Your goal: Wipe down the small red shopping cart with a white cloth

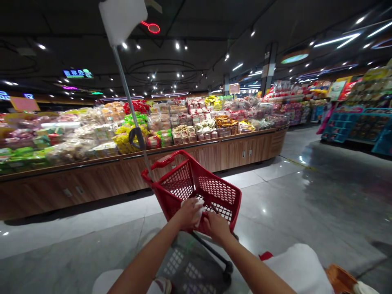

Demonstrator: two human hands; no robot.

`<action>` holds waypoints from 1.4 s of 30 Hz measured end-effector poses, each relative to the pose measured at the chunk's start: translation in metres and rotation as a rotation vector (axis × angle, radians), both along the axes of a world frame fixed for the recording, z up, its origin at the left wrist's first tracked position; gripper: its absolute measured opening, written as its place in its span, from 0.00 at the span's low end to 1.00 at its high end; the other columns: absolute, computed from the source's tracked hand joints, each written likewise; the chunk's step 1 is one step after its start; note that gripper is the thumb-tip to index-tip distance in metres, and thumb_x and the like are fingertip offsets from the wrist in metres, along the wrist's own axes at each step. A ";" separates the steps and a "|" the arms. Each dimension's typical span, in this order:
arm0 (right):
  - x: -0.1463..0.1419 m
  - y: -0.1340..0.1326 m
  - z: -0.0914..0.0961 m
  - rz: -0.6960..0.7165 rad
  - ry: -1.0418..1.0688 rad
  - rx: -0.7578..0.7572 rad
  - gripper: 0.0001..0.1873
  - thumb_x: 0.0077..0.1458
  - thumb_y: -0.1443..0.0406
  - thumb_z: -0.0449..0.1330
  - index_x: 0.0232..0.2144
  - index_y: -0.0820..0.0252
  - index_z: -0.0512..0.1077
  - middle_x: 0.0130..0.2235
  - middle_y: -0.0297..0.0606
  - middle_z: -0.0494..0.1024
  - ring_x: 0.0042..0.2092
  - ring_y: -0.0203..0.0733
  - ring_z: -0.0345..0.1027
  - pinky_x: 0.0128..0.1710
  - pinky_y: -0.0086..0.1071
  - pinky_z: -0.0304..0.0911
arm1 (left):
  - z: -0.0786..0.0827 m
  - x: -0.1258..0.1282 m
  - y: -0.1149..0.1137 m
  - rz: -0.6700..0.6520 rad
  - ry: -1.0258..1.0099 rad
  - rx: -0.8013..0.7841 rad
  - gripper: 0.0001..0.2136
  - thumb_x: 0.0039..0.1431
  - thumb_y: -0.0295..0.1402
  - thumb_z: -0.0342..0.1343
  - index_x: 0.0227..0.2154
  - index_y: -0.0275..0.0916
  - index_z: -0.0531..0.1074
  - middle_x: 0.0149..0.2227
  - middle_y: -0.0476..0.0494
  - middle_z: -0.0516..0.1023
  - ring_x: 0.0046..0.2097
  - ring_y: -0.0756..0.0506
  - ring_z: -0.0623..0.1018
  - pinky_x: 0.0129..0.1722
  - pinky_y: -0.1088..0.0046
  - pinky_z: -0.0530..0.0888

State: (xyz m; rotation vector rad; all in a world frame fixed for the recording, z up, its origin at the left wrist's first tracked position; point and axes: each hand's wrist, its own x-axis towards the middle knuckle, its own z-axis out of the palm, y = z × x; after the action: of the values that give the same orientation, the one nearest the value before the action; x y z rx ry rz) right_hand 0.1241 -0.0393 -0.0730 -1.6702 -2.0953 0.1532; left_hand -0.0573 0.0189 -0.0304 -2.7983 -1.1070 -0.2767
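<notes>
My left hand (190, 214) rests at the near edge of a red plastic mesh shopping trolley basket (196, 179), with its fingers closed around a crumpled white item (199, 208), perhaps cloth or paper. My right hand (217, 226) is a little to the right, with its fingers curled over the basket's near rim. A silver pole (131, 110) rises from the basket's left corner and carries a white flag-like square (121, 20). Below the basket, dark wheeled legs (228, 267) stand on the floor.
A long wood-fronted counter (153, 167) heaped with bagged snacks runs ahead, across the polished grey floor (290, 196). Blue display racks (346, 126) stand at the right. White fabric (297, 269) and a woven orange basket (339, 279) show at the bottom right.
</notes>
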 end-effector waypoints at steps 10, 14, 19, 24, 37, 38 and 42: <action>0.031 0.011 0.019 0.017 -0.174 -0.101 0.14 0.66 0.60 0.45 0.41 0.56 0.70 0.39 0.40 0.79 0.39 0.42 0.73 0.34 0.30 0.57 | 0.035 -0.058 0.016 0.078 0.230 0.147 0.07 0.59 0.33 0.57 0.39 0.41 0.73 0.38 0.43 0.75 0.42 0.44 0.74 0.41 0.69 0.69; 0.034 0.007 0.027 0.042 -0.216 -0.103 0.16 0.66 0.60 0.44 0.40 0.57 0.70 0.39 0.40 0.79 0.40 0.42 0.73 0.34 0.29 0.57 | 0.055 -0.116 0.004 0.141 0.239 0.256 0.07 0.57 0.36 0.60 0.36 0.41 0.74 0.38 0.43 0.75 0.42 0.43 0.74 0.41 0.68 0.69; 0.028 0.002 0.027 0.054 -0.201 -0.099 0.16 0.66 0.60 0.44 0.40 0.57 0.70 0.38 0.40 0.79 0.40 0.42 0.73 0.35 0.29 0.57 | 0.034 -0.079 -0.012 0.228 0.198 0.202 0.08 0.57 0.38 0.60 0.35 0.39 0.73 0.36 0.42 0.75 0.41 0.42 0.75 0.39 0.68 0.70; 0.026 0.004 0.023 0.078 -0.186 -0.069 0.15 0.66 0.61 0.44 0.39 0.57 0.70 0.39 0.40 0.79 0.41 0.42 0.73 0.36 0.30 0.57 | -0.003 0.021 -0.018 0.178 0.152 0.090 0.09 0.60 0.38 0.56 0.38 0.39 0.71 0.39 0.41 0.74 0.42 0.43 0.74 0.38 0.68 0.70; 0.042 0.020 0.020 0.040 -0.246 -0.064 0.17 0.66 0.58 0.44 0.39 0.56 0.70 0.38 0.40 0.79 0.40 0.42 0.72 0.35 0.30 0.56 | 0.048 -0.101 -0.010 0.240 0.190 0.277 0.06 0.58 0.33 0.57 0.38 0.40 0.73 0.38 0.41 0.75 0.41 0.42 0.75 0.38 0.67 0.69; 0.042 0.021 0.020 0.039 -0.243 -0.060 0.17 0.66 0.58 0.43 0.39 0.57 0.70 0.38 0.40 0.79 0.40 0.42 0.72 0.35 0.30 0.55 | 0.053 -0.113 -0.010 0.270 0.195 0.298 0.07 0.58 0.32 0.57 0.39 0.41 0.73 0.39 0.41 0.76 0.42 0.41 0.74 0.38 0.66 0.69; 0.035 0.022 0.018 0.026 -0.219 -0.039 0.18 0.67 0.59 0.42 0.38 0.57 0.70 0.38 0.40 0.79 0.39 0.41 0.72 0.36 0.30 0.56 | 0.044 -0.093 -0.012 0.381 0.142 0.290 0.07 0.57 0.30 0.56 0.39 0.41 0.74 0.41 0.40 0.76 0.45 0.39 0.74 0.40 0.63 0.69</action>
State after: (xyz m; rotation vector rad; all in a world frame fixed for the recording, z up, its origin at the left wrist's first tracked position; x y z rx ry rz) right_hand 0.1588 -0.0173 -0.0553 -1.7519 -2.2875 0.0191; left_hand -0.1505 0.0074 0.0139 -2.2639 -1.4044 -0.1780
